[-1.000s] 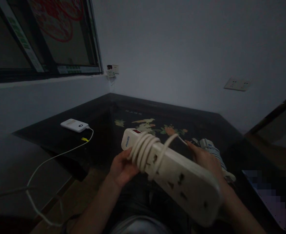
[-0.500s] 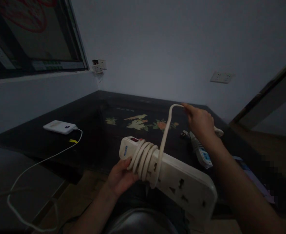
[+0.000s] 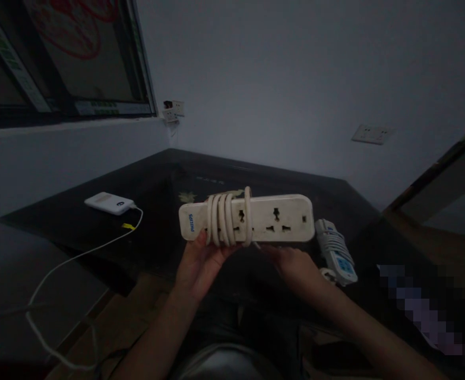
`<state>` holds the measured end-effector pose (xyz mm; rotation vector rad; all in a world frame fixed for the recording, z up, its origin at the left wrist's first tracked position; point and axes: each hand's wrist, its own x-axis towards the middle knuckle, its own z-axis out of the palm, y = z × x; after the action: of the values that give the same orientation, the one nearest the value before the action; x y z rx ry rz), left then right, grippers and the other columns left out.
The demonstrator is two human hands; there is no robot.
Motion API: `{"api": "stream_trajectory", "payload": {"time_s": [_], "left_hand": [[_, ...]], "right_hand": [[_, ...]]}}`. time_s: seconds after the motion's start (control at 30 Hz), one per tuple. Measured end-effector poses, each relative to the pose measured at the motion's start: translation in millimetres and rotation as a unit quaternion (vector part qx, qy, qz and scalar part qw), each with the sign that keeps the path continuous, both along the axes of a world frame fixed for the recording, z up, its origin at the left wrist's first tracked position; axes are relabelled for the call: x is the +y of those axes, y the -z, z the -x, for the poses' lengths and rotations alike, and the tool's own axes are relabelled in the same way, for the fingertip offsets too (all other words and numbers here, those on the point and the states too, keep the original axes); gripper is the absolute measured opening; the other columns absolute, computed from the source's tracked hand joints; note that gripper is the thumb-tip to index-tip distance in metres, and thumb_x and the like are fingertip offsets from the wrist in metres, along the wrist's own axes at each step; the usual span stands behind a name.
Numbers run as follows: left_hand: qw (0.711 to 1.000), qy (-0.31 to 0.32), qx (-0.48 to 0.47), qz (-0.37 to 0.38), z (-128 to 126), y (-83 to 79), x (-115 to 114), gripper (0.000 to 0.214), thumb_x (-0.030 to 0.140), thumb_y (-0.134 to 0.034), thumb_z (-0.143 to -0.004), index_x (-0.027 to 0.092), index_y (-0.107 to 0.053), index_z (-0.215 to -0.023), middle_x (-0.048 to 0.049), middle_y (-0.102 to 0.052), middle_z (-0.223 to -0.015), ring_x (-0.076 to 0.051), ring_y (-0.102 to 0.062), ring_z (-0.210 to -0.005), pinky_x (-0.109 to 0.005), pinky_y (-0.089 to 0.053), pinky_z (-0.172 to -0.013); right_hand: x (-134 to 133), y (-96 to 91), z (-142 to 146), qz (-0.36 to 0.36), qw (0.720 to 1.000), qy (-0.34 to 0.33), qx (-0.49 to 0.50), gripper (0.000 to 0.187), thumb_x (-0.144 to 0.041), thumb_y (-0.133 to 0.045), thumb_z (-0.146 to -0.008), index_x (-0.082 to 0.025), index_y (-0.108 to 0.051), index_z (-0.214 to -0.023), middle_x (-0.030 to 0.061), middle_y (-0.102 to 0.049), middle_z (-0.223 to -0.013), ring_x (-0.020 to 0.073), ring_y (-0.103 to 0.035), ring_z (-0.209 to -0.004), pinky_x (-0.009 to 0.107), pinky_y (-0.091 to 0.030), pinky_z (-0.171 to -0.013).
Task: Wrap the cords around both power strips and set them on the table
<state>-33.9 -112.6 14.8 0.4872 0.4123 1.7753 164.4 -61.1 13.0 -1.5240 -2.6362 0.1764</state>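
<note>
A white Philips power strip (image 3: 290, 216) is held up over the black table, lying nearly level with its sockets facing me. Its thick white cord (image 3: 225, 219) goes around the left half in several turns, one of them set apart near the middle. My left hand (image 3: 201, 259) grips the strip from below at the left end, thumb on its front face. Just under the strip, to the right, my right hand (image 3: 295, 266) is closed on the cord where it comes off the last turn. The fingertips of my right hand are partly hidden.
A second power strip (image 3: 337, 250), wrapped in its own cord, lies on the black table (image 3: 149, 177) at right. At left sits a white power bank (image 3: 107, 203) with a thin white cable (image 3: 74, 258) trailing off the edge. A blurred-out flat thing (image 3: 426, 311) lies far right.
My right hand has come down from above the strip to beneath it, bringing the cord around. The strip has risen and turned from slanted to nearly level, still in my left hand.
</note>
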Motion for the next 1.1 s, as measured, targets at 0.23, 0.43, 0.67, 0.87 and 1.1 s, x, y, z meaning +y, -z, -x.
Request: {"api": "stream_trajectory", "payload": {"time_s": [0.23,0.43,0.67,0.87,1.1], "left_hand": [[0.997,-0.064,0.032,0.009,0.1,1.4,2.5,0.063,0.023,-0.079,-0.066,0.023,-0.054,-0.124,-0.0101,-0.066,-0.113,-0.029,-0.063,-0.104,-0.038,-0.059,-0.075],[0.998,-0.048,0.035,0.033,-6.7,4.0,-2.4,0.060,0.022,-0.077,-0.067,0.023,-0.055,-0.123,-0.0086,-0.068,-0.110,-0.028,-0.064,-0.102,-0.038,-0.059,-0.073],[0.996,-0.074,0.026,0.036,0.5,7.8,3.1,0.052,0.021,-0.074,-0.072,0.022,-0.057,-0.121,-0.0087,-0.068,-0.112,-0.028,-0.062,-0.106,-0.040,-0.058,-0.082],[0.991,-0.121,0.035,0.035,4.4,11.0,11.4,0.046,0.019,-0.075,-0.071,0.022,-0.061,-0.115,-0.0092,-0.067,-0.115,-0.028,-0.063,-0.105,-0.042,-0.057,-0.082],[0.975,-0.199,0.100,0.022,3.0,6.1,10.9,0.049,0.017,-0.080,-0.064,0.025,-0.065,-0.109,-0.0038,-0.067,-0.116,-0.023,-0.062,-0.108,-0.034,-0.054,-0.089]], "right_hand": [[-11.1,9.4,11.1,0.204,0.924,-0.067,0.318,0.042,-0.025,-0.044,-0.089,-0.016,-0.045,-0.130,0.0099,-0.067,-0.101,0.0161,-0.065,-0.068,0.028,-0.053,-0.058],[-11.0,-6.5,6.2,0.299,0.829,0.005,0.473,0.035,-0.043,-0.049,-0.086,-0.019,-0.043,-0.110,-0.0058,-0.053,-0.062,0.0061,-0.044,-0.037,0.017,-0.034,-0.034],[-13.3,-50.4,-28.7,0.112,0.823,0.045,0.555,0.049,-0.040,-0.070,-0.075,-0.027,-0.046,-0.116,-0.0022,-0.059,-0.084,0.0066,-0.051,-0.046,0.016,-0.037,-0.033],[-37.9,-90.1,-38.3,0.030,0.930,-0.024,0.364,0.022,-0.043,-0.069,-0.076,-0.022,-0.067,-0.077,0.0006,-0.064,-0.067,0.0131,-0.059,-0.057,0.021,-0.045,-0.047],[-60.2,-117.2,-17.1,0.011,0.952,-0.127,0.277,0.028,-0.045,-0.055,-0.087,-0.027,-0.070,-0.072,-0.0009,-0.064,-0.057,0.0120,-0.056,-0.047,0.022,-0.040,-0.041]]}}
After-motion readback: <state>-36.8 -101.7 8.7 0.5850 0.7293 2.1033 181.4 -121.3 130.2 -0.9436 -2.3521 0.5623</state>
